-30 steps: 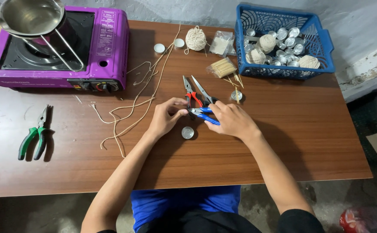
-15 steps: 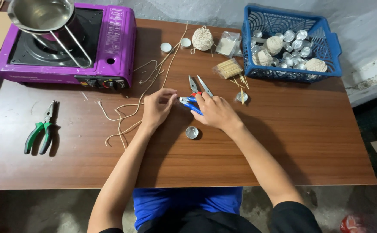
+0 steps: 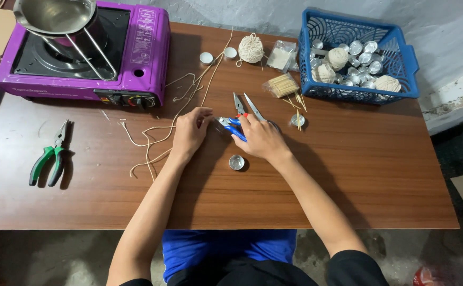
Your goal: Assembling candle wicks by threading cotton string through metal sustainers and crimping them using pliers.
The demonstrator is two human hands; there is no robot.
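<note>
My right hand point(image 3: 260, 139) grips blue-handled pliers point(image 3: 230, 126) over the middle of the brown wooden table point(image 3: 348, 175). My left hand point(image 3: 190, 131) is just left of the plier jaws, fingertips pinched on something small at the jaws, with pale wick string point(image 3: 157, 137) trailing away to the left. A small empty metal cup point(image 3: 236, 162) sits on the table just below both hands. A pair of red-handled scissors point(image 3: 244, 106) lies just above my right hand. What sits between the plier jaws is too small to tell.
A purple portable gas stove point(image 3: 83, 53) with a steel pot point(image 3: 56, 16) stands at the back left. Green-handled pliers point(image 3: 51, 156) lie at the left. A blue basket point(image 3: 358, 58) of metal cups and string balls is at the back right, with a string ball point(image 3: 251, 48) and wooden sticks point(image 3: 281, 85) nearby.
Both hands have moved slightly up and to the left together with the blue pliers, away from the small metal cup. The view has also shifted a little.
</note>
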